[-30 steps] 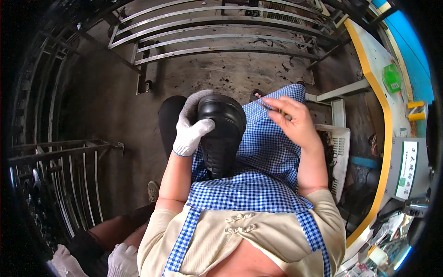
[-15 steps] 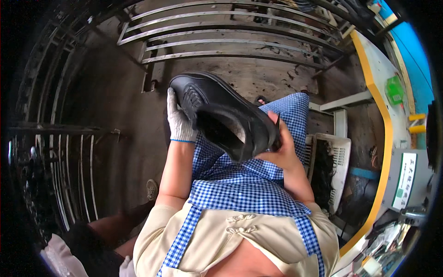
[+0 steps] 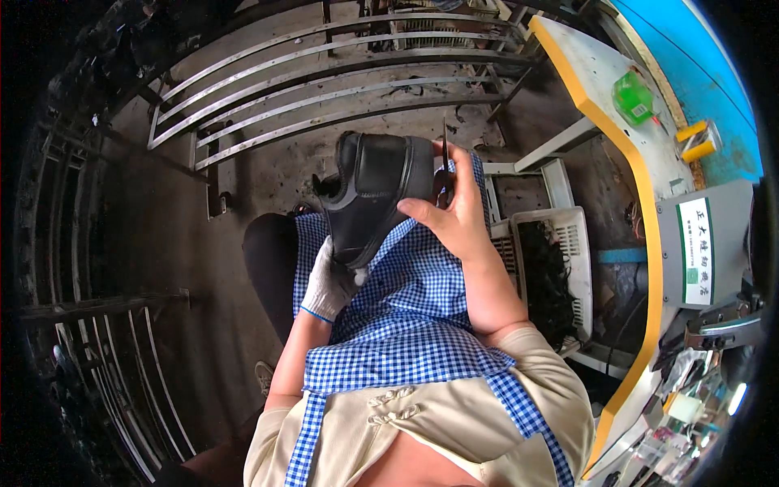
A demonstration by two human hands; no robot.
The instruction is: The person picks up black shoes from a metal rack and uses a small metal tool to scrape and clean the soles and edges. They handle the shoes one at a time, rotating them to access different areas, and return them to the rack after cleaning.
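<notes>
A black shoe (image 3: 381,174) is held up in front of my apron, turned so its stitched side panel shows. My left hand (image 3: 330,284), in a white knitted glove with a blue cuff edge, is closed on the shoe's lower end. My bare right hand (image 3: 456,207) grips the shoe's right edge, the thumb pressed against the upper. Between that hand's fingers are dark scissors (image 3: 444,180), their thin pointed blade sticking upward beside the shoe. Some of the fingers are hidden behind the shoe.
A white plastic basket (image 3: 578,272) of dark scraps stands low on my right, beside a yellow-edged worktable (image 3: 604,114). On that table are a green container (image 3: 632,99) and a grey machine (image 3: 706,235). Metal rails (image 3: 341,61) cross ahead; another rack (image 3: 122,365) stands at left.
Both hands have turned the shoe from its opening-up pose to show its side, moving it left. The right hand has shifted left with the scissors. The view has swung rightward.
</notes>
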